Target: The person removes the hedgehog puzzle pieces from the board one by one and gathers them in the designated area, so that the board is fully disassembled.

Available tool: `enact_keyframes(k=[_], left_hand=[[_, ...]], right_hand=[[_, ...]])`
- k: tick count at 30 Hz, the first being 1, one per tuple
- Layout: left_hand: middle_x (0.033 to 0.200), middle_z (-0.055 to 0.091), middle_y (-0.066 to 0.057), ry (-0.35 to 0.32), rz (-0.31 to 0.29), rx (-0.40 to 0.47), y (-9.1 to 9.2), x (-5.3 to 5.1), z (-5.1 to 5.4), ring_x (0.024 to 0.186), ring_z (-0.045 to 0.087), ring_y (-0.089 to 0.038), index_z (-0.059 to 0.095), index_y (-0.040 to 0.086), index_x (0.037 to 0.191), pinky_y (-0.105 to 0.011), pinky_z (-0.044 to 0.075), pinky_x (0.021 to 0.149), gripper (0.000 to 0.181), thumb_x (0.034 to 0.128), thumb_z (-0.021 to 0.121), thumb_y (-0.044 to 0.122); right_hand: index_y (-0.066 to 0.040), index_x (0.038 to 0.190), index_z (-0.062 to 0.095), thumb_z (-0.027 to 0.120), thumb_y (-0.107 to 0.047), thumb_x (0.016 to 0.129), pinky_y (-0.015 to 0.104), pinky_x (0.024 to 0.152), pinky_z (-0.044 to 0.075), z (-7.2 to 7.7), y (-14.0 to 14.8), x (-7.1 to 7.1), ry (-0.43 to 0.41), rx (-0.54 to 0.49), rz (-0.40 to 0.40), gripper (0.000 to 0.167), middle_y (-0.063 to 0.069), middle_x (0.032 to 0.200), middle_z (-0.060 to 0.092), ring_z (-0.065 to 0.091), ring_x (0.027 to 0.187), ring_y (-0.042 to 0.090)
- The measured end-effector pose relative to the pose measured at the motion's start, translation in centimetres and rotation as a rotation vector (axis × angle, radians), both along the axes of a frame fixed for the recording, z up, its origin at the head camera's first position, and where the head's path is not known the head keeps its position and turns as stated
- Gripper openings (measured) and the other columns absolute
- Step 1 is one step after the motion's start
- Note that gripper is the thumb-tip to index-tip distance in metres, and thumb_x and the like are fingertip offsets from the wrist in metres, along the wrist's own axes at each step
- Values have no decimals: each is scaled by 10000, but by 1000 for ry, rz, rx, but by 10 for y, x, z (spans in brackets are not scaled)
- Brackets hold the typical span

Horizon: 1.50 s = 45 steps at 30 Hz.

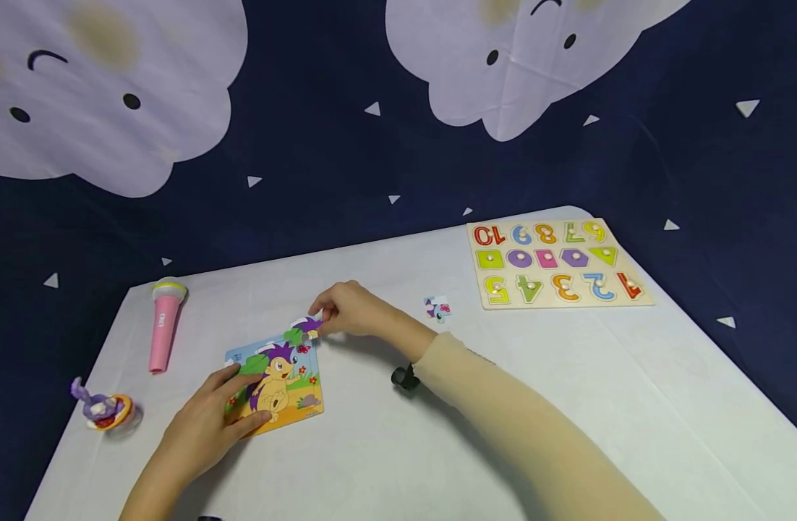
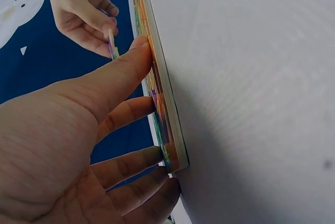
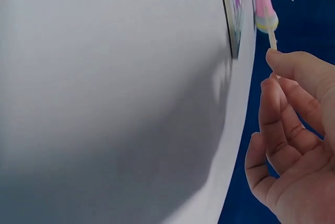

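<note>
A hedgehog jigsaw puzzle (image 1: 307, 391) lies in its board on the left half of the white table. My left hand (image 1: 206, 420) rests on the puzzle's left side, its fingers mostly straight and its thumb across the lower part, as the left wrist view also shows the hand (image 2: 78, 114) touching the board (image 2: 166, 103). Above the puzzle's upper right corner my right hand (image 1: 353, 310) pinches a purple and green puzzle piece (image 1: 305, 329) between thumb and fingers. From the right wrist view, the piece (image 3: 272, 38) appears edge-on. Another puzzle piece (image 1: 437, 308) lies loose to the right.
A pink toy microphone (image 1: 166, 325) lies at the left, with a purple toy in an orange-rimmed cup (image 1: 105, 409) nearer me. A wooden number-and-shape board (image 1: 557, 273) is at the back right. The table (image 1: 398, 456) ends against a dark blue cloth (image 1: 320, 145).
</note>
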<state>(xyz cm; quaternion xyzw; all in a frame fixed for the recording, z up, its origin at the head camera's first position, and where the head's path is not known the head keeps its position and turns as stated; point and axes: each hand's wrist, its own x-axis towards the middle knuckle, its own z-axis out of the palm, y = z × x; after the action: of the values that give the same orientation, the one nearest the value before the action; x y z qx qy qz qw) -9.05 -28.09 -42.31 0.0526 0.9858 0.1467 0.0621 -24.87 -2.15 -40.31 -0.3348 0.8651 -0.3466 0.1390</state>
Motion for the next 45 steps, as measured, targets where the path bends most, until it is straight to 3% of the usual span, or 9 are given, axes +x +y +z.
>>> enact_keyframes(k=[8, 17, 29, 45], left_hand=[[1574, 477, -339, 3, -6, 4, -1, 0, 0, 1384, 505, -618, 654, 139, 1454, -811, 465, 1037, 705, 892, 848, 518], [1553, 489, -336, 26, -6, -1, -11, 8, 0, 1366, 523, -601, 650, 146, 1451, -803, 482, 1012, 711, 882, 857, 519], [1564, 483, -334, 15, -9, 10, -8, 4, 0, 1374, 517, -606, 638, 136, 1464, -813, 468, 1026, 719, 900, 836, 536], [1576, 477, -329, 7, -9, 2, -2, 0, 0, 1381, 509, -610, 643, 148, 1464, -813, 469, 1031, 719, 897, 833, 547]], right_hand=[[-72, 1224, 793, 839, -145, 943, 156, 797, 509, 3, 27, -9, 19, 43, -16, 294, 14, 945, 733, 618, 857, 93], [-93, 1217, 802, 855, -178, 933, 201, 921, 557, 0, 55, -19, 29, 65, -2, 301, 25, 1035, 740, 668, 977, 121], [-116, 1225, 810, 867, -190, 915, 366, 1069, 568, 3, 110, -30, 13, 120, -72, 323, 46, 1186, 764, 701, 1144, 203], [-119, 1173, 829, 880, -197, 891, 418, 1105, 522, -7, 141, -30, -5, 167, -81, 297, 61, 1186, 740, 657, 1152, 224]])
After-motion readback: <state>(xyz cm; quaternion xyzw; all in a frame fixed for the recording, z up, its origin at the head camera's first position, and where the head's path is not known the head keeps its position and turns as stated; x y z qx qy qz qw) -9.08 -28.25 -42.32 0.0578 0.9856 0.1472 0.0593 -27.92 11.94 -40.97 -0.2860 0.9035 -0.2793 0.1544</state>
